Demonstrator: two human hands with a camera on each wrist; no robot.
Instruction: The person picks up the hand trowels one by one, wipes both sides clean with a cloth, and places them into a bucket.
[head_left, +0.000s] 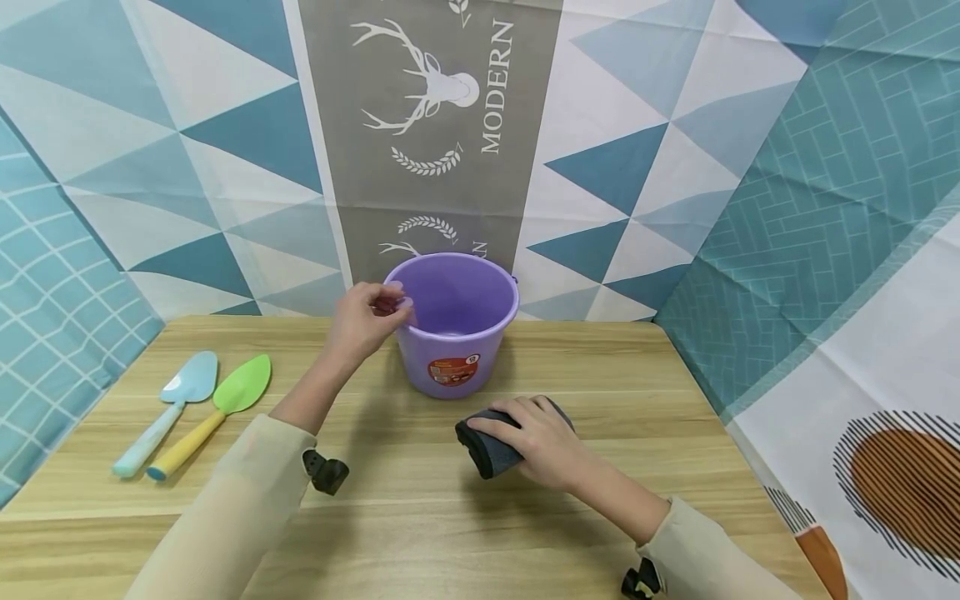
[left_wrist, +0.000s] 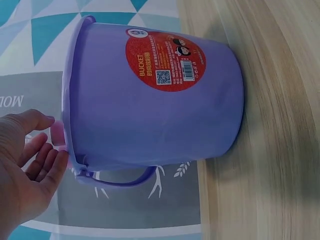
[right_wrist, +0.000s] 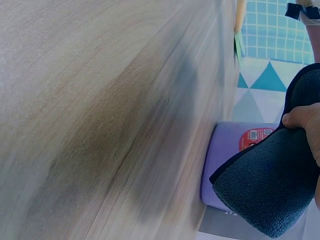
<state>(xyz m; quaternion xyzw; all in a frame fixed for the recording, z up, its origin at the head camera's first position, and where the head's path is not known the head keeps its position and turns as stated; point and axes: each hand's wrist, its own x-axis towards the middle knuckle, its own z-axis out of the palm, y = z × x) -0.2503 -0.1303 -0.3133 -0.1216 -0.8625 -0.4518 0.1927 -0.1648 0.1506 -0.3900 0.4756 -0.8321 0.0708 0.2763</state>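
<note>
Cloth (head_left: 486,454), dark with a black edge, is gripped in the right hand (head_left: 546,442) over the wooden table (head_left: 420,517), in front of the bucket (head_left: 450,348) and slightly to its right. Well left of the bucket lie a blue trowel (head_left: 193,379) and a green trowel (head_left: 242,386), the left forearm crossing the gap. At the bucket's left rim, the left hand (head_left: 363,323) bends its fingers beside a pinkish piece (left_wrist: 57,132); whether it pinches that, I cannot tell. The bucket stands upright, mouth open, near the table's back edge, patterned backdrop (head_left: 247,150) behind.
</note>
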